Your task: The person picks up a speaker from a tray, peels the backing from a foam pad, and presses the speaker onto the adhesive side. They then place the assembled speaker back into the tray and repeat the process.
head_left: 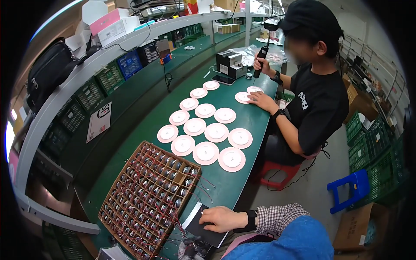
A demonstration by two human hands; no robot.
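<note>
My right hand (223, 219) lies palm down on a flat black rectangular thing (210, 234) with a white strip along one edge. Its fingers are slightly bent and apart, and I see nothing held in them. Left of it, a divided cardboard tray (145, 203) is filled with small round metallic parts with red and dark wires, some hanging over its side. A grey and black striped bundle (193, 249) sits at the lower edge; what it is I cannot make out. My left hand does not show.
Several pink discs with white centres (206, 152) lie in rows on the green table (143, 132). Across from me a seated person (323, 99) holds a black electric screwdriver (261, 58), the other hand on a disc. A blue stool (349, 190) and green crates stand at right.
</note>
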